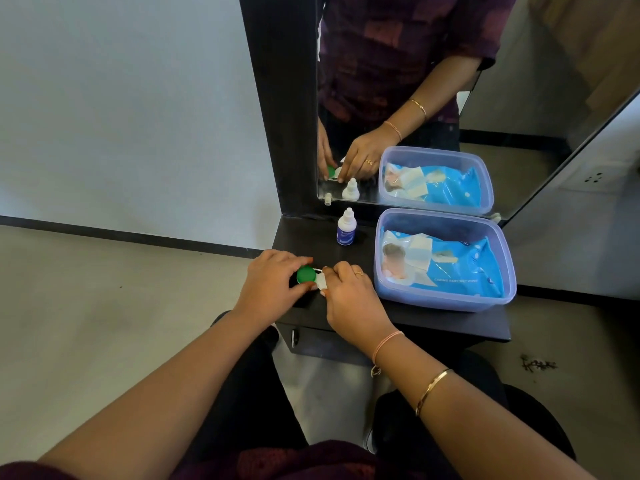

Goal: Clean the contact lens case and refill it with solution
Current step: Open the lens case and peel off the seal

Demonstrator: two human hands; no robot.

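On my feed both hands meet at the near left corner of the dark counter (450, 323). The left hand (273, 282) has its fingers and thumb curled round the green cap of the contact lens case (306, 274), which sits low on the counter between the two hands. The right hand (349, 292) comes in from the right with its fingers curled, pinching a white piece (320, 280) that touches the green cap. I cannot tell whether that piece is the other half of the case or a wipe.

Farther back, just in front of the mirror (519, 98), a small white solution bottle (345, 227) with a blue label stands upright, capped, and apart from both hands. To the right of it a clear plastic tub (446, 303) takes up the right part of the counter. A blue pack of wet wipes (464, 268) lies flat inside it. The mirror repeats the hands, the bottle and the tub.
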